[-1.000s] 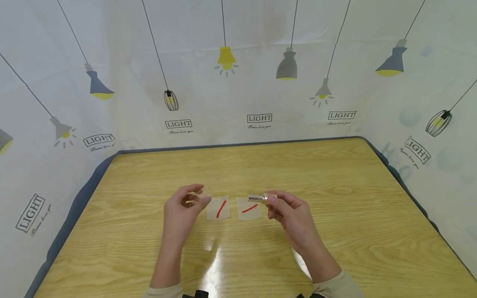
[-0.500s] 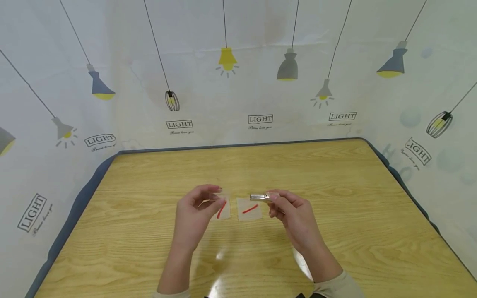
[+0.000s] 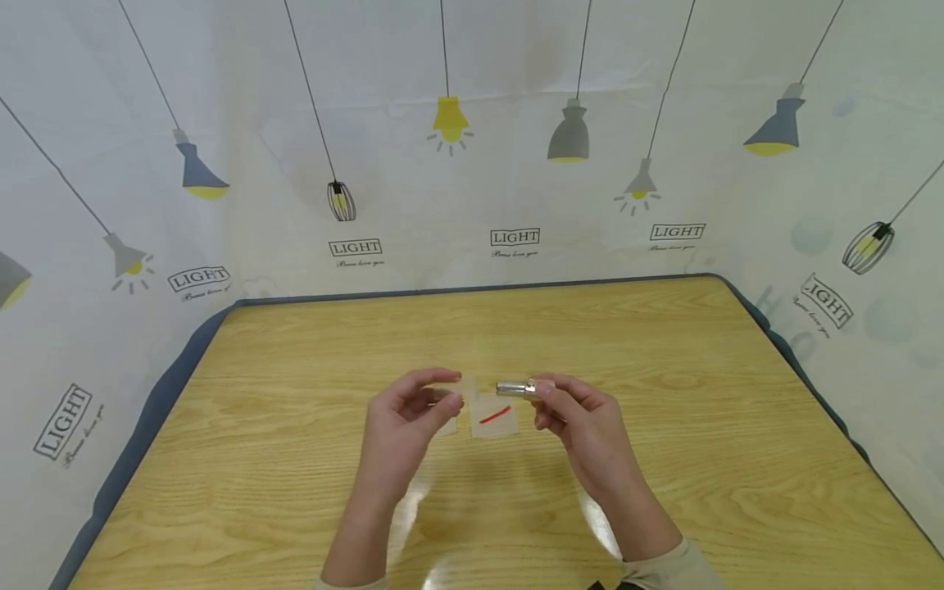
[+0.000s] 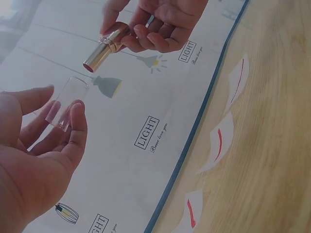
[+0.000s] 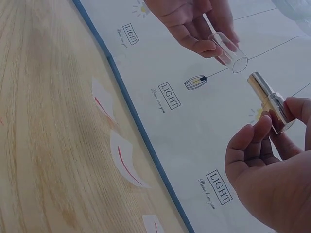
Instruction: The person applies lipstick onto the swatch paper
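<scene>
My left hand [image 3: 401, 422] holds a clear, hollow lipstick cap [image 4: 68, 101] between thumb and fingers, its open end facing right. Opposite it, my right hand [image 3: 588, 426] pinches a shiny gold-silver lipstick tube [image 3: 514, 388] by its base, the narrower end aimed left at the cap. A small gap separates cap and tube in both wrist views. Both are held above the table. Beneath the hands lie white paper slips with red strokes; the middle slip [image 3: 494, 416] shows fully in the head view, while the left slip [image 3: 448, 427] is mostly covered by my left hand.
The wood-grain table [image 3: 295, 352] is bordered by a blue edge [image 3: 413, 292]. A white curtain [image 3: 413, 49] printed with lamps surrounds its back and sides. A third slip [image 4: 238, 82] with a red stroke shows in the wrist views.
My left hand has moved right with the clear cap, over the left paper slip and closer to the lipstick tube. My right hand has stayed nearly still.
</scene>
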Demonstrator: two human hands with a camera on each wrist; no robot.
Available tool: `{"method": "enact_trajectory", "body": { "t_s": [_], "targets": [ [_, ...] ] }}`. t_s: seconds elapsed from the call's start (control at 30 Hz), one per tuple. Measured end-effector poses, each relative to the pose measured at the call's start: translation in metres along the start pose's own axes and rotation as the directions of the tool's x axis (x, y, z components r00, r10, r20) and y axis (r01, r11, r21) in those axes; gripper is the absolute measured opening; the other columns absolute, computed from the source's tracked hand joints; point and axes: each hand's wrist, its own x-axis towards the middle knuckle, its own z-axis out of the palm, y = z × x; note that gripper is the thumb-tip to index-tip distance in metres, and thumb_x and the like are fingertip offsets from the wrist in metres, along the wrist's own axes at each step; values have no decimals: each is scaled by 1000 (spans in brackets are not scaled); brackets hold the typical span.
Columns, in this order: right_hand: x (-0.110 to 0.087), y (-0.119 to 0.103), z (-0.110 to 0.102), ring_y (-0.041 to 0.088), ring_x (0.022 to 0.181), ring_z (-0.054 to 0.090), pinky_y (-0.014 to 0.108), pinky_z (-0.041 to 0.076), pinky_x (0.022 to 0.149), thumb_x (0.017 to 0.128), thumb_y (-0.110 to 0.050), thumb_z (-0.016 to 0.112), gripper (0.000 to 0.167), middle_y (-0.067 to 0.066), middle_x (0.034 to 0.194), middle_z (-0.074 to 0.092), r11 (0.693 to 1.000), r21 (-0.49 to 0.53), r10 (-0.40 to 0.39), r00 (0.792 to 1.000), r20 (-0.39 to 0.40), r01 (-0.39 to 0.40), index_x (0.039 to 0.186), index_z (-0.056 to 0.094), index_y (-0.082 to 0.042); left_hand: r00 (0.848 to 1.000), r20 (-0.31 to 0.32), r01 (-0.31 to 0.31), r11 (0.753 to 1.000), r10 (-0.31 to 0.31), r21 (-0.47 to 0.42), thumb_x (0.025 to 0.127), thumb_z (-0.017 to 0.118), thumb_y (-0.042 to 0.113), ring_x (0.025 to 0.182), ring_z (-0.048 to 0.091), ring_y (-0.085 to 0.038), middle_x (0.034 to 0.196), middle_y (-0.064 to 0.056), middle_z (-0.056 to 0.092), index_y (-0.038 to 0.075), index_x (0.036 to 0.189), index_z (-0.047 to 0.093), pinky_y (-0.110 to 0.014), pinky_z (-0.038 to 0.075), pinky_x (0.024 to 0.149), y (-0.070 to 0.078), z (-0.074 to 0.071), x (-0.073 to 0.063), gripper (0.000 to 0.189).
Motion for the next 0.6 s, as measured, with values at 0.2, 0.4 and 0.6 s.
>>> {"method": "enact_trajectory", "body": {
  "t_s": [0.2,0.4,0.6],
  "targets": [
    [-1,0,1,8,73,64,22,59,75,102,-14,72,11,-5,86,71,1000,0,-5,1000,15,5,99,82,-19,998,-9,-55,997,55,-59,99,71,0,92,76,-13,116,-21,74,-8,112,72,-31,65,87,-1,6,1,15],
    [-1,1,3,8,74,63,22,59,75,102,-16,72,9,-5,87,70,1000,-23,-11,999,31,12,102,82,-16,999,-4,-41,999,41,-3,93,77,-3,102,75,-14,119,-18,75,3,119,75,-25,63,87,2,9,0,27],
    [-2,1,2,8,75,63,22,59,75,103,-16,72,9,-4,87,70,999,-37,-2,1000,16,2,101,81,-16,995,72,-72,997,72,2,92,74,-11,117,72,-23,129,-22,72,1,125,70,-27,61,99,1,8,-2,36]
  ]
}}
